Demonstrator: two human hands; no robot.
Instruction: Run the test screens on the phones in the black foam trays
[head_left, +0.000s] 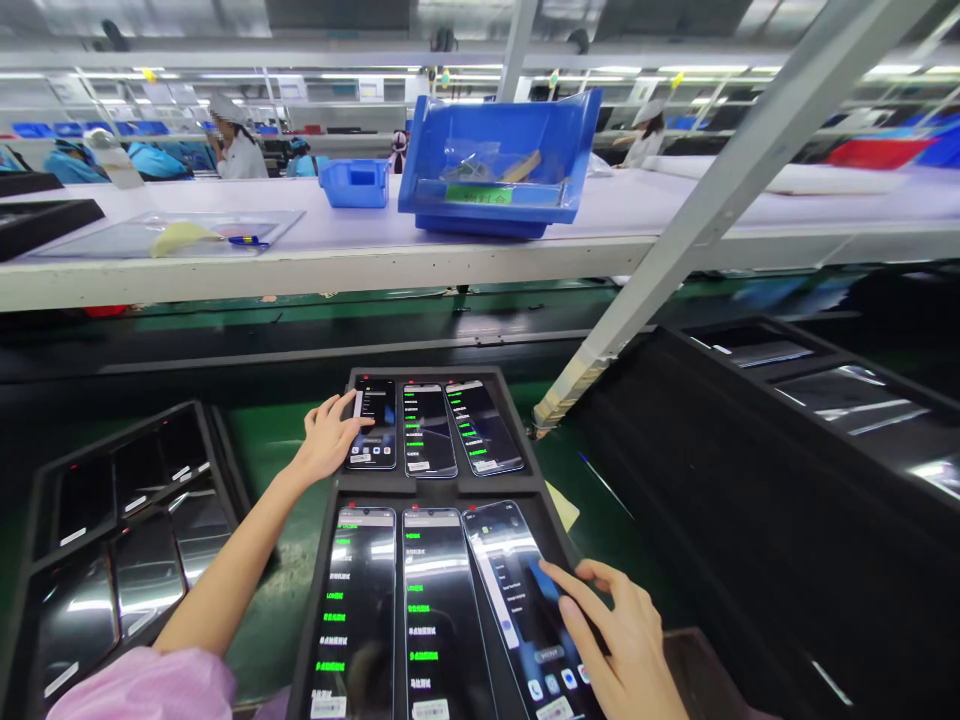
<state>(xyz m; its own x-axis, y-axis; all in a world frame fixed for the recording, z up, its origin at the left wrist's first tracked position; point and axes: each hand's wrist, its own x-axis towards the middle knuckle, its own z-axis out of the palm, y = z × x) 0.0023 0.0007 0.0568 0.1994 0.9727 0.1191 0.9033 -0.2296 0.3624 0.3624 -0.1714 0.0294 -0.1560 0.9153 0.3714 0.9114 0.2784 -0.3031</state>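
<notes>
A black foam tray (436,488) holds several phones with lit screens in two rows. My left hand (330,435) rests at the back left phone (381,440), its fingers apart and a fingertip over the screen. My right hand (619,630) is over the right edge of the front right phone (517,590), index finger stretched to the glass, thumb apart from it. Both of these phones show a menu and a row of icons. Green and white text lists fill the other screens, such as the front middle phone (442,610). Neither hand holds anything.
Another tray of dark-screened phones (116,485) lies at left. Black trays (720,480) stand at right, below a slanting metal post (675,260). A shelf (337,275) behind bears a large blue bin (495,170), a small blue bin (355,185) and a pen (247,240). People sit farther back.
</notes>
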